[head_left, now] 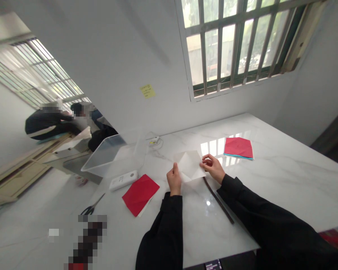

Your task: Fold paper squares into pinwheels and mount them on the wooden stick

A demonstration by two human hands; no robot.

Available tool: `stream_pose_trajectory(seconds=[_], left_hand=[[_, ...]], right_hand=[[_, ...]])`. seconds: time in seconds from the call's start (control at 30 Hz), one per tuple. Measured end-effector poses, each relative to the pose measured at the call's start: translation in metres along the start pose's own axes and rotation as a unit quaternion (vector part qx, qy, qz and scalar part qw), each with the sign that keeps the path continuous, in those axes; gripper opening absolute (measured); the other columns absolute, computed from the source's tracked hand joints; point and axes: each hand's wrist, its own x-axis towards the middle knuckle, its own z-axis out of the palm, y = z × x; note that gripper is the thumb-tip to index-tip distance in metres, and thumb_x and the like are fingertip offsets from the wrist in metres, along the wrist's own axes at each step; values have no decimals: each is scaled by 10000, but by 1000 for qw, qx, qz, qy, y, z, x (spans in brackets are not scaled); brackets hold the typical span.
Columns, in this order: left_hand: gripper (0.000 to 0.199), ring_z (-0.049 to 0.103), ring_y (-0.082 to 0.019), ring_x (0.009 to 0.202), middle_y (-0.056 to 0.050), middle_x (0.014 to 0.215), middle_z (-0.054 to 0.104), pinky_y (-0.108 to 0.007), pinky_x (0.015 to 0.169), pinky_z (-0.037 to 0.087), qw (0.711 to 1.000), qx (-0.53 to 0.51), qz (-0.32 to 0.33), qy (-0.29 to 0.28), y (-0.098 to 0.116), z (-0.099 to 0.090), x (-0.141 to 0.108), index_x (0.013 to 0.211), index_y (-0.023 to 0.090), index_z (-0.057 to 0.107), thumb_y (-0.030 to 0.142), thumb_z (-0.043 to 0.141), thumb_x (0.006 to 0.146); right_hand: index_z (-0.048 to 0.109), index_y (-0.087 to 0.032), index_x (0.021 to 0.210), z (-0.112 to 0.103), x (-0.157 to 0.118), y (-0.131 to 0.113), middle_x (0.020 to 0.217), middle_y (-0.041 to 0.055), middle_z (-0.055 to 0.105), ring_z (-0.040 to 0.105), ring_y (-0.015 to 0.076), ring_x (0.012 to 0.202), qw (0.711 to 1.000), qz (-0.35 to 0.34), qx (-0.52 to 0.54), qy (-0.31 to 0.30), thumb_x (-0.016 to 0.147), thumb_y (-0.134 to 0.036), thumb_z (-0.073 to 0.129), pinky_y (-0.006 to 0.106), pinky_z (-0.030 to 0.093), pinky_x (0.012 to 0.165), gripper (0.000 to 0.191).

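Observation:
A sheet of white paper folded into a diamond-like shape (189, 165) is held up slightly above the white marble table (270, 187). My left hand (174, 179) pinches its near left corner, and my right hand (213, 167) grips its right edge between fingers and thumb. Beyond the right hand lies a stack of red paper (238, 147) with a cyan sheet showing under its edge. Left of my hands rests another red sheet (140, 195) on white paper. A long dark strip (218, 200) lies just below my right hand.
A white power bank (124, 180), black-handled scissors (92, 205) and a clear plastic bin (103, 155) stand on the table's left side. A small white device with a cable (154, 141) sits at the back edge. Two co-workers (52, 123) sit on the far left.

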Motion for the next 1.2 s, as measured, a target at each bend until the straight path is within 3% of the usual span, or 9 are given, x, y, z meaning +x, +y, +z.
stream_pose_trajectory(seconds=[0.2,0.4,0.53,0.63,0.77,0.83,0.97,1.1,1.2], left_hand=[[611,437,-161,556,-11,476,452,-271,526,326,1000,13,1,15,0,-2,0,508,172,560,697,557,821],[608,456,-166,563,-20,495,484,-266,523,330,1000,21,2,15,1,-2,1,510,172,562,693,545,823],[601,450,-162,570,-13,493,465,-265,519,326,1000,6,5,4,3,-2,-1,519,171,554,693,556,815],[609,391,-139,547,7,480,404,-267,502,297,1000,19,2,8,4,-2,0,495,190,482,702,554,816],[620,320,-113,519,34,474,332,-272,493,258,1000,12,-4,8,5,-2,-1,485,214,377,705,550,822],[613,333,-112,509,41,468,336,-273,493,261,1000,-12,-15,12,5,-2,-2,491,210,401,704,562,818],[583,491,-144,564,6,538,527,-269,538,358,995,-90,-48,4,6,2,-6,626,145,613,707,616,781],[586,630,-187,691,-69,730,696,-281,647,479,985,-157,-75,-9,9,4,-9,819,91,718,673,670,770],[529,701,-227,812,-112,860,749,-314,755,545,964,-226,-109,-84,16,1,-12,977,90,734,588,705,802]], right_hand=[[718,-194,909,-2,-1,0,986,57,703,618,151,719,992,-84,-91,-29,801,-380,658,250,506,554,223],[739,-248,1165,1,-7,-4,1157,58,691,569,130,683,982,-117,-134,-66,902,-415,565,260,514,583,357],[722,-220,1224,0,-6,0,900,32,686,487,112,581,979,-109,-165,-58,884,-413,610,250,424,533,406],[707,-179,1252,-3,-2,4,679,-17,570,440,111,552,986,-87,-136,-44,859,-419,645,242,364,508,465],[711,-140,1235,-4,1,6,641,-20,580,461,116,556,995,-60,-75,-41,827,-477,678,249,377,524,530],[739,-135,1180,-4,3,6,665,1,632,478,119,559,997,-51,-60,-23,805,-506,694,255,389,530,530],[773,-122,1106,-5,4,4,644,18,655,459,115,546,997,-48,-54,15,775,-521,719,253,364,515,522],[772,-122,1106,-6,5,6,689,35,683,477,120,572,998,-51,-47,7,780,-508,726,254,367,527,507],[753,-135,1137,-7,4,7,692,23,676,468,110,560,997,-58,-54,-21,811,-492,710,249,356,522,485]])
